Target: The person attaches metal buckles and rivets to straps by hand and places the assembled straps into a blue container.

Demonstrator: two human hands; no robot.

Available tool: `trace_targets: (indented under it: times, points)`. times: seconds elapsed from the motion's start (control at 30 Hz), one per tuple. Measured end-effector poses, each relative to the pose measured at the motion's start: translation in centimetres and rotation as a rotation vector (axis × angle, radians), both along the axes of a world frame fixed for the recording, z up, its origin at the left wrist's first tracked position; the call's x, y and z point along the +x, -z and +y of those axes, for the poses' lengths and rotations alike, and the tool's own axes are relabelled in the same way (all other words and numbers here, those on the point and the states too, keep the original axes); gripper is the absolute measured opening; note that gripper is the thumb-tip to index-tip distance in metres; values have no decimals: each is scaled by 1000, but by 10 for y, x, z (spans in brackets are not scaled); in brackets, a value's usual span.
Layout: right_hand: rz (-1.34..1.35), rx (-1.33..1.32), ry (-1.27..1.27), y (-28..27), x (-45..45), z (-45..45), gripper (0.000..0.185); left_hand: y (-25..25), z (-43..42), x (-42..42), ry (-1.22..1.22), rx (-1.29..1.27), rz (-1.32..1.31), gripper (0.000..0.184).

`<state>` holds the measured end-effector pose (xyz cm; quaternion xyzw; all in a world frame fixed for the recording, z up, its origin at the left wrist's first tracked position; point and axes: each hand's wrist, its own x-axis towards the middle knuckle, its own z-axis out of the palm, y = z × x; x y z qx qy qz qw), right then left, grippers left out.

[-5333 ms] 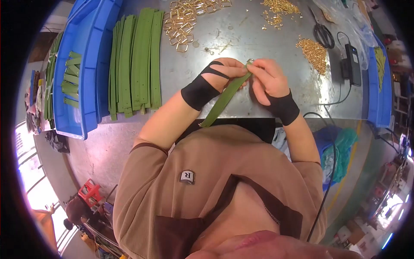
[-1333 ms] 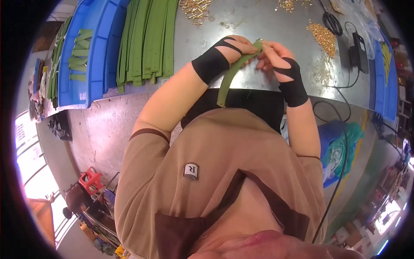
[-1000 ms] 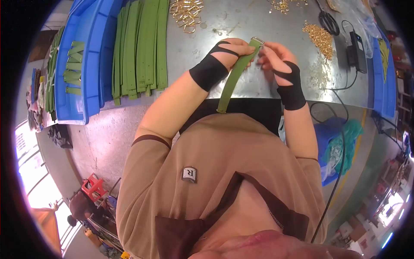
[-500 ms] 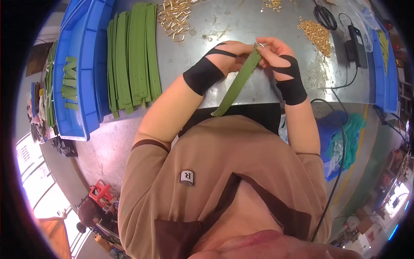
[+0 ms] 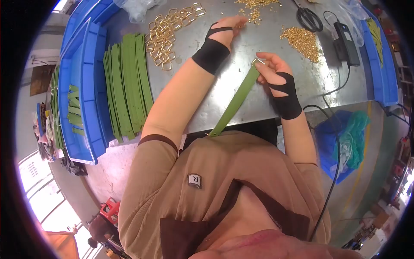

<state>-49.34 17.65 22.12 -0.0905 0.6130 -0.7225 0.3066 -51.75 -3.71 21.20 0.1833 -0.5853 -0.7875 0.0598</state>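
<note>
My right hand (image 5: pixel 276 71) pinches the upper end of a green strap (image 5: pixel 236 100), where a metal rectangular ring (image 5: pixel 257 63) sits. The strap slants down towards my body, its lower end with a small metal fitting near my shirt. Away from the strap, my left hand (image 5: pixel 227 30) reaches over the table beside a pile of small gold metal pieces (image 5: pixel 254 9). Its fingers are bunched together at the pile's near edge; what they hold, if anything, is too small to make out. Both hands wear black wrist supports.
Gold rectangular rings (image 5: pixel 161 41) lie left of my left hand. Beyond them are stacked green straps (image 5: pixel 129 82) and a blue bin (image 5: pixel 82 146). At the right are another gold pile (image 5: pixel 302 43), black scissors (image 5: pixel 309 19), and a black device (image 5: pixel 346 43) with a cable.
My left hand has let go of the strap and moved up and away towards the small gold pieces. My right hand keeps holding the strap's ringed end. The view has shifted.
</note>
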Motion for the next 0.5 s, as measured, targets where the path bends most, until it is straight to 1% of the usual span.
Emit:
trace_targets:
  times: [0.03, 0.1, 0.23, 0.3, 0.33, 0.4, 0.43, 0.47, 0.5]
  points:
    - [-2, -5, -8, 1, 0, 0, 33, -4, 1, 5, 0, -3, -5, 27]
    - [1, -5, -15, 0, -1, -2, 33, -12, 2, 17, -105, 21, 54, 28]
    - [11, -46, -9, 4, -2, -6, 32, -6, -5, 53, -172, 14, 140, 29]
    - [29, -63, -21, 3, -6, -9, 32, -9, -1, 82, 47, -61, 106, 30]
    - [44, -77, -31, 2, -8, -10, 31, -10, 2, 93, 174, 96, -13, 31]
    - [49, -91, -41, -2, -11, -13, 31, -14, 13, 112, 330, 13, -104, 32]
    - [68, -117, -49, -5, -12, -16, 30, -37, 25, 117, 329, 107, -265, 33]
    - [96, -100, -68, -6, -12, -18, 30, -21, 25, 115, 342, 83, -232, 33]
    - [95, -92, -76, -7, -12, -20, 30, -19, 25, 115, 335, 92, -230, 33]
